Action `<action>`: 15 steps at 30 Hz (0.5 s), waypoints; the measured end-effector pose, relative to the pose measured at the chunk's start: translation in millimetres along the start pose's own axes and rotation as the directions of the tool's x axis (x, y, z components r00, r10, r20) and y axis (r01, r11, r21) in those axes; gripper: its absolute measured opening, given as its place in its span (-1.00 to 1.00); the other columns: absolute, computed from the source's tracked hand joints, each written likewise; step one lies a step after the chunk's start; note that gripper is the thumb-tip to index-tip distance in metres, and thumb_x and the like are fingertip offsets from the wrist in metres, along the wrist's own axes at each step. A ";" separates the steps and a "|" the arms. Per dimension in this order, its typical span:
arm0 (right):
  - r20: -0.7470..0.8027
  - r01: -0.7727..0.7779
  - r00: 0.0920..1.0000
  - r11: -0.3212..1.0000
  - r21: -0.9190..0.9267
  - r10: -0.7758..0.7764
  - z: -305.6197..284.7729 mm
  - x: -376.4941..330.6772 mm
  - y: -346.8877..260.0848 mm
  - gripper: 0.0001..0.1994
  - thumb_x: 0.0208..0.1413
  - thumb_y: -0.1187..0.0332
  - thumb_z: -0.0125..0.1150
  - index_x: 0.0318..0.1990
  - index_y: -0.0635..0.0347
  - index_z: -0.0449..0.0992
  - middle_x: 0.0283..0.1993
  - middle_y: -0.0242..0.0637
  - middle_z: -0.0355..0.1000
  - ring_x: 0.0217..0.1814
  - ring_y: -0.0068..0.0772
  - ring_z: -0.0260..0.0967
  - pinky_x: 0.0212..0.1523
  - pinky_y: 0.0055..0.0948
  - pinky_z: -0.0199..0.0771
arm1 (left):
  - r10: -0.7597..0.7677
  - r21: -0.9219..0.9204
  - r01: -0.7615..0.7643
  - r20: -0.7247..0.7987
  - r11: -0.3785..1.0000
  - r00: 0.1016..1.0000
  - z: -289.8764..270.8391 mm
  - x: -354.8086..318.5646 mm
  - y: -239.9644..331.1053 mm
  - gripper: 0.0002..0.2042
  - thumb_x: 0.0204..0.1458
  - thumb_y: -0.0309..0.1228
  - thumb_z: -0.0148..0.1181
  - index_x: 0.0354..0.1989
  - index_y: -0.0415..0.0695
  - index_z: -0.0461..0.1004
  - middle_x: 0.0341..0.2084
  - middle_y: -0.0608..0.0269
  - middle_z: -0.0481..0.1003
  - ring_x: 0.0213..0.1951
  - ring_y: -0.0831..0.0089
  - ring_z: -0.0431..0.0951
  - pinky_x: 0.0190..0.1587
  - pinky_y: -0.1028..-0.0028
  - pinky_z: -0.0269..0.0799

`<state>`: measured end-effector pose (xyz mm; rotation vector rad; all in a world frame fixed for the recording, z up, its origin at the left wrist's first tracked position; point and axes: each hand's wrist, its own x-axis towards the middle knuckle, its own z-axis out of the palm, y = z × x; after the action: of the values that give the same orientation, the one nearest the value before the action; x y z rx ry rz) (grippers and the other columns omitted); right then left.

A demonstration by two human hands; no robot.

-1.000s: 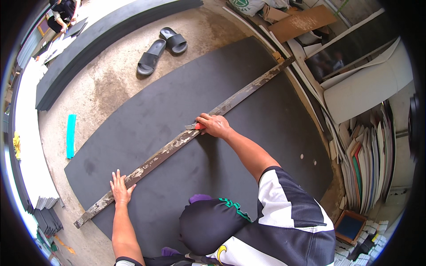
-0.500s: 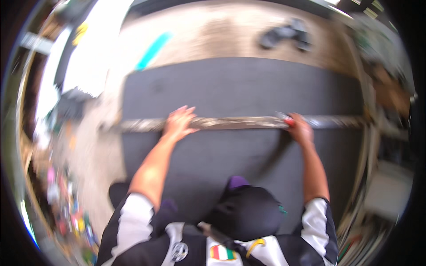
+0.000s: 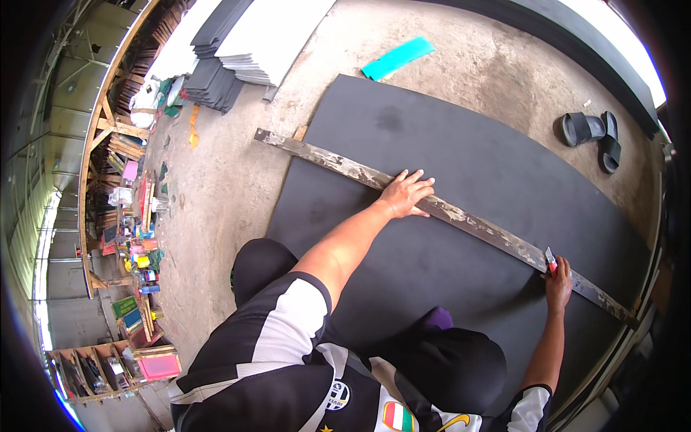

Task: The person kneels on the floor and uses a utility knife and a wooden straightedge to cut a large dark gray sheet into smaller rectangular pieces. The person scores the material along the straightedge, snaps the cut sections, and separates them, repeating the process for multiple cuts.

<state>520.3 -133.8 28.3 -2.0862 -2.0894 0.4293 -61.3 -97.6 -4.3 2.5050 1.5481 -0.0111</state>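
The black foam sheet (image 3: 461, 216) is being cut: we are pressing our spread left hand (image 3: 405, 194) on the straightedge (image 3: 461, 214), our right hand (image 3: 558, 282) pinching the red-handled knife (image 3: 551, 259); next calls for a steady draw.

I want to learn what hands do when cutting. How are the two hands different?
The left hand lies flat with fingers spread, pressing on the long metal strip; the right hand is curled around a small red-handled cutter. The left hand is near the strip's middle, the right hand nearer its end. Both are at the strip, over the dark sheet.
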 end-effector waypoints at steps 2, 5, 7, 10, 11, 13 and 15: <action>-0.019 0.017 1.000 1.000 -0.006 -0.017 -1.2 -0.2 -1.1 -0.28 -0.12 0.52 0.57 0.29 0.14 0.45 0.38 -0.13 0.42 0.34 0.14 0.43 0.24 -0.06 0.52 | -0.003 -0.008 0.003 0.009 1.000 1.000 -1.4 1.3 -1.1 -0.27 0.01 0.32 0.32 0.27 0.15 0.50 0.47 0.44 0.31 0.53 0.16 0.19 0.53 -0.10 0.13; -0.016 0.031 0.999 0.999 -0.009 -0.031 -1.0 -0.8 -0.9 -0.28 -0.13 0.53 0.56 0.29 0.14 0.45 0.38 -0.12 0.42 0.34 0.13 0.43 0.24 -0.06 0.52 | 0.006 -0.025 -0.007 -0.037 1.000 0.999 -3.2 2.4 -3.0 -0.27 -0.02 0.32 0.35 0.25 0.15 0.52 0.43 0.45 0.37 0.49 0.17 0.25 0.52 -0.05 0.18; -0.008 0.032 0.999 0.999 -0.007 -0.032 -1.3 -0.1 2.6 -0.28 -0.13 0.54 0.56 0.29 0.15 0.45 0.38 -0.12 0.41 0.35 0.13 0.42 0.25 -0.06 0.52 | 0.007 -0.033 -0.009 -0.053 0.999 0.999 -3.1 4.4 -2.7 -0.27 -0.04 0.31 0.37 0.24 0.14 0.53 0.42 0.46 0.39 0.47 0.16 0.27 0.51 -0.03 0.20; -0.001 0.024 1.000 1.000 -0.008 -0.024 -2.7 1.6 11.1 -0.27 -0.15 0.54 0.57 0.28 0.15 0.46 0.38 -0.12 0.41 0.35 0.13 0.42 0.24 -0.06 0.52 | 0.018 -0.045 -0.022 -0.084 0.999 0.996 -1.1 10.4 1.1 -0.27 -0.05 0.30 0.38 0.22 0.14 0.53 0.40 0.47 0.40 0.45 0.16 0.30 0.49 -0.01 0.24; -0.005 0.030 1.000 0.999 -0.014 -0.030 -2.9 2.7 12.1 -0.27 -0.16 0.54 0.58 0.28 0.15 0.46 0.38 -0.12 0.41 0.35 0.13 0.42 0.24 -0.06 0.52 | 0.018 -0.047 -0.023 -0.093 0.999 0.995 -1.6 10.9 1.7 -0.28 -0.06 0.30 0.39 0.22 0.14 0.54 0.39 0.47 0.41 0.44 0.15 0.30 0.48 -0.01 0.25; -0.012 0.024 1.000 0.999 -0.023 -0.024 -2.4 6.7 12.2 -0.26 -0.19 0.53 0.60 0.27 0.13 0.48 0.37 -0.15 0.43 0.34 0.10 0.43 0.24 -0.07 0.53 | 0.023 -0.060 -0.030 -0.114 0.998 0.993 -2.3 13.2 2.4 -0.29 -0.06 0.28 0.41 0.21 0.12 0.54 0.38 0.45 0.42 0.43 0.15 0.31 0.47 0.00 0.26; 0.012 -0.043 0.999 0.999 -0.025 0.044 -5.2 5.0 8.3 -0.25 -0.24 0.52 0.63 0.25 0.09 0.50 0.36 -0.19 0.45 0.33 0.05 0.46 0.24 -0.10 0.54 | 0.030 -0.089 -0.040 -0.104 0.995 0.994 -4.6 13.1 3.9 -0.30 -0.06 0.25 0.44 0.19 0.10 0.55 0.37 0.43 0.44 0.42 0.14 0.32 0.45 0.00 0.27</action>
<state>529.8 -128.4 30.1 -2.1520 -2.0701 0.4259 -52.4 -86.8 -0.6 2.4970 1.5058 0.1921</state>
